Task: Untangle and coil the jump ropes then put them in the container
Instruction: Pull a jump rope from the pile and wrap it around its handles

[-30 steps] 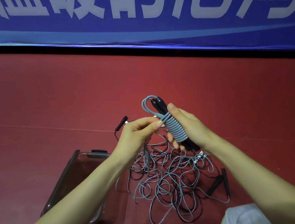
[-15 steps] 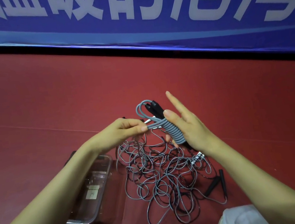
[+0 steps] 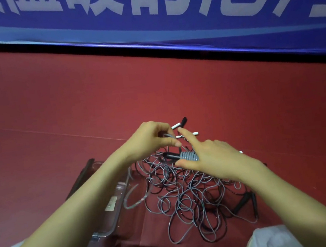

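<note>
Grey-wrapped rope bundle (image 3: 188, 156) nearly tied off; container drop comes next.
Nearest, clear container (image 3: 118, 217) sits on the red floor (image 3: 52, 96) at L. Just R of it lies the tangle (image 3: 187, 194) of grey/black ropes, not sorted yet. Above the tangle, R hand (image 3: 217, 157) grips the bundle: thumb under, fingers curled over the wraps, index finger sticking out straight. L hand (image 3: 151, 139) pinches the cord's free loop (image 3: 168, 136) btwn thumb & fingertips, other fingers curled. Step in hand, prob.: securing the tail of the wrap on one rope. Next move calls for tucking that loop w/o slackening the turns, then lowering the bundle into the container at L. Beyond the hands, loose handles (image 3: 192, 134) lie toward the floor's far edge, under the blue banner (image 3: 147, 33).
</note>
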`<state>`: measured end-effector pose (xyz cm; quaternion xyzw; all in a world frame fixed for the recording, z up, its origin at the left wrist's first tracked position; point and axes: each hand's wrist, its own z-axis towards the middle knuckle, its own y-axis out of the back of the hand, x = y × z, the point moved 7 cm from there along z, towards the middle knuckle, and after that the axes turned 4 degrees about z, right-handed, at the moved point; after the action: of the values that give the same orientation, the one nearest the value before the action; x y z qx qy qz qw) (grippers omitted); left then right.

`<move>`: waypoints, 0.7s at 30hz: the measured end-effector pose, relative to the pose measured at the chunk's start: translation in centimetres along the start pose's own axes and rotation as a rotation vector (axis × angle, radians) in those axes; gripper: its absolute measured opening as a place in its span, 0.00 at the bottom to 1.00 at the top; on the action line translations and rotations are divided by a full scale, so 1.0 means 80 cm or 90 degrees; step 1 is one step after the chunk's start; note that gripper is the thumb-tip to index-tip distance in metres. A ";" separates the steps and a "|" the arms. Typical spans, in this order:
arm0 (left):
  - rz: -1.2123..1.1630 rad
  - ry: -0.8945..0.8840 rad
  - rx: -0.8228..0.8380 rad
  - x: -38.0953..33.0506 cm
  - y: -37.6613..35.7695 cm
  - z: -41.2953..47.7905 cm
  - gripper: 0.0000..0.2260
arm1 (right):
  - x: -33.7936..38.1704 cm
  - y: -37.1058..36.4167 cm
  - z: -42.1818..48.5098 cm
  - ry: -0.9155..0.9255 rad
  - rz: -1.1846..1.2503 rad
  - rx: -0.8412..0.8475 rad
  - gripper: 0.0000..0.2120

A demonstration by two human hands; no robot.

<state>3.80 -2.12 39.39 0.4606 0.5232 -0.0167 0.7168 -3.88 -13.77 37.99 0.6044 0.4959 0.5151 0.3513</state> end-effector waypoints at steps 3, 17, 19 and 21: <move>-0.010 -0.022 -0.099 -0.017 -0.007 -0.003 0.10 | -0.008 0.020 0.007 -0.023 -0.097 -0.130 0.39; 0.309 -0.118 -0.376 -0.053 0.008 -0.040 0.07 | -0.011 0.055 -0.003 -0.022 -0.180 -0.312 0.37; 0.451 -0.235 -0.429 -0.067 -0.004 -0.049 0.11 | -0.011 0.053 0.001 -0.035 -0.173 -0.304 0.37; 0.329 -0.223 -0.405 -0.066 -0.004 -0.048 0.12 | -0.014 0.056 0.000 -0.051 -0.149 -0.318 0.37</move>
<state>-1.55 -2.13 43.14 0.3231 0.2407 0.2469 0.8813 -2.81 -16.06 41.90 0.4574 0.4058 0.5531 0.5658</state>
